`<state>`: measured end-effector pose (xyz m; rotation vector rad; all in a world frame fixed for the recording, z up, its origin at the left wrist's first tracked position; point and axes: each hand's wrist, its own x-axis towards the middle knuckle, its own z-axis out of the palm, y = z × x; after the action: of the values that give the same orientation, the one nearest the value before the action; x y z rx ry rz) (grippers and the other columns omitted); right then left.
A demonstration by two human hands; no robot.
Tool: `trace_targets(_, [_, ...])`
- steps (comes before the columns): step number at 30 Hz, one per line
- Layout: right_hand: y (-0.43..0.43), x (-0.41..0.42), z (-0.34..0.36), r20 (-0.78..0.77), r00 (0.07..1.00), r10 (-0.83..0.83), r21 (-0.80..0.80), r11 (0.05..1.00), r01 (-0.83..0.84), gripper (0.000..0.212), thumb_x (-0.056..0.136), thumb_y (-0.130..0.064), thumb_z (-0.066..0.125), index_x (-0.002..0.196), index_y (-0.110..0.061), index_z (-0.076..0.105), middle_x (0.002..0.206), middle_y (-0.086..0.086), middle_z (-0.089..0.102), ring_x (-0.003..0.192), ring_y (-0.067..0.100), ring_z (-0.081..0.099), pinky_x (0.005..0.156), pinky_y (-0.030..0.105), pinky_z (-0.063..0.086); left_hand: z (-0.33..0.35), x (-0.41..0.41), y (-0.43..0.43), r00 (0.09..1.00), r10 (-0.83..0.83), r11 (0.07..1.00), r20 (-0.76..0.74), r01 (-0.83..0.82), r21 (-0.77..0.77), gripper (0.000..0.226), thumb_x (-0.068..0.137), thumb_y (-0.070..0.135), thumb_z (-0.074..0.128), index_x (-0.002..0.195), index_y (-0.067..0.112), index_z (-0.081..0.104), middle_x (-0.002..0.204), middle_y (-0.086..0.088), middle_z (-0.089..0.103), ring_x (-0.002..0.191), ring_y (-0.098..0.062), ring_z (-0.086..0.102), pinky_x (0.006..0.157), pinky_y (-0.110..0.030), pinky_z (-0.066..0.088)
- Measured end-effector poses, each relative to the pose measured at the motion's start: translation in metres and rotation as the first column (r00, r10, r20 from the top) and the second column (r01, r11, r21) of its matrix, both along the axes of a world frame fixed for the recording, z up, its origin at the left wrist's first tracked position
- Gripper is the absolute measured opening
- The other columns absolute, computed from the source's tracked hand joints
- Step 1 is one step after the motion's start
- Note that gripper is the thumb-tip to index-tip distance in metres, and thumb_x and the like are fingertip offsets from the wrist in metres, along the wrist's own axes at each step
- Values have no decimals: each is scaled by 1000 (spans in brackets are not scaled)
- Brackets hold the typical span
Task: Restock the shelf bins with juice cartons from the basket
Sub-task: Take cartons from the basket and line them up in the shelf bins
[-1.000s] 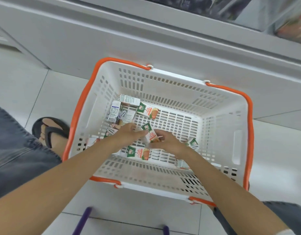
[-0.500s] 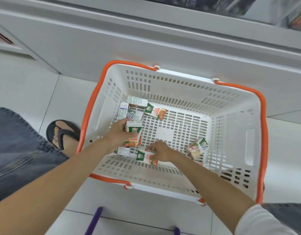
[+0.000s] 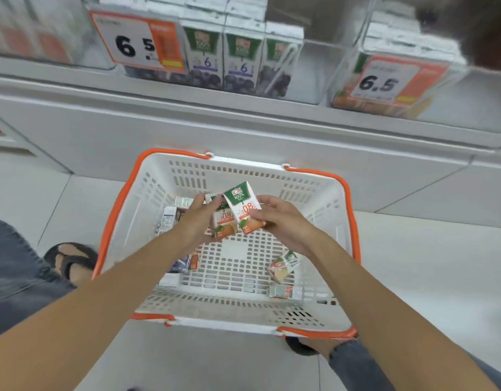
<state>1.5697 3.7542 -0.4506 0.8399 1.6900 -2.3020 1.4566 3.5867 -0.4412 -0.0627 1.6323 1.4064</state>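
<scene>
We see left hand (image 3: pixel 197 221) fingers curled round 1 juice carton (image 3: pixel 225 224), and right hand (image 3: pixel 283 221) fingers pinching a 2nd carton (image 3: pixel 242 204) just beside it. Below the fingers: basket (image 3: pixel 243 170) holding loose cartons (image 3: pixel 283 266). Above them: shelf bins (image 3: pixel 314 80).

Just 1 cam, head-mounted, pointing forward and steeply down from close above the basket (image 3: pixel 243 325) on the floor (image 3: pixel 413 263), shelf bins (image 3: pixel 322 66) along the top edge.

Dark denim jeans (image 3: pixel 15 277), black flip-flop sandal (image 3: pixel 71 262)
</scene>
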Motion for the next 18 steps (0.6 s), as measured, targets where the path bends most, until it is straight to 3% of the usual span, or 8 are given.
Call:
trace_targets(2, [4, 7, 26, -22, 1000, -14, 108, 994, 16, 38, 84, -5, 70, 121, -5, 60, 110, 15, 71, 99, 26, 67, 96, 37, 50, 30, 10, 22, 997, -73, 993, 12, 71, 96, 60, 84, 66, 50, 124, 21, 48, 116, -8, 67, 100, -24, 68, 82, -47, 57])
trace_targets(3, [7, 12, 40, -39, 999, -24, 139, 990, 29, 39, 85, -8, 71, 122, -5, 61, 110, 18, 71, 99, 29, 67, 98, 39, 49, 45, 15, 30, 995, -103, 986, -7, 103, 130, 67, 74, 67, 58, 122, 22, 46, 114, -6, 67, 100, -23, 69, 83, -48, 57])
trace_targets(6, [19, 31, 79, -144, 988, -61, 135, 988, 80, 33, 87, -12, 69, 119, -6, 65, 105, 21, 71, 91, 31, 69, 98, 39, 50, 77, 26, 50, 987, -152, 968, -54, 160, 191, 70, 62, 27, 86, 118, 20, 44, 119, -10, 64, 101, -23, 68, 86, -52, 55])
trace_targets(8, [28, 42, 105, -199, 976, -91, 139, 983, 120, 28, 86, -12, 69, 114, -6, 68, 103, 18, 72, 84, 26, 70, 94, 37, 53, 96, 31, 62, 973, -211, 948, -97, 228, 224, 65, 69, 1, 82, 119, 21, 44, 121, -12, 64, 104, -27, 66, 89, -50, 53])
trace_targets(11, [44, 51, 142, -214, 971, -104, 229, 961, 153, 43, 83, -7, 73, 124, -5, 59, 120, 15, 66, 94, 23, 70, 89, 35, 56, 127, 37, 79, 935, -272, 918, -230, 324, 231, 73, 61, -3, 84, 116, 27, 47, 109, -7, 69, 100, -23, 68, 81, -41, 58])
trace_targets(13, [57, 54, 167, -217, 975, -41, 292, 951, 105, 58, 82, -3, 73, 133, -14, 49, 130, 9, 60, 105, 23, 67, 89, 35, 56, 149, 42, 92, 891, -315, 894, -328, 395, 214, 83, 50, -2, 87, 118, 28, 49, 106, -4, 71, 100, -24, 69, 83, -45, 58])
trace_targets(16, [82, 57, 204, -253, 965, 63, 343, 939, 29, 85, 82, 3, 71, 148, -29, 29, 122, -3, 63, 107, 19, 66, 90, 32, 55, 178, 49, 118, 787, -369, 842, -495, 508, 180, 88, 55, -11, 85, 123, 31, 48, 114, -6, 67, 97, -18, 69, 81, -41, 59])
trace_targets(18, [101, 58, 229, -251, 961, 112, 463, 886, 17, 80, 80, 4, 72, 147, -20, 35, 119, -2, 65, 102, 15, 67, 86, 27, 55, 196, 52, 138, 753, -343, 829, -562, 524, 196, 104, 59, -16, 81, 139, 33, 37, 122, 5, 60, 97, -5, 65, 77, -31, 59])
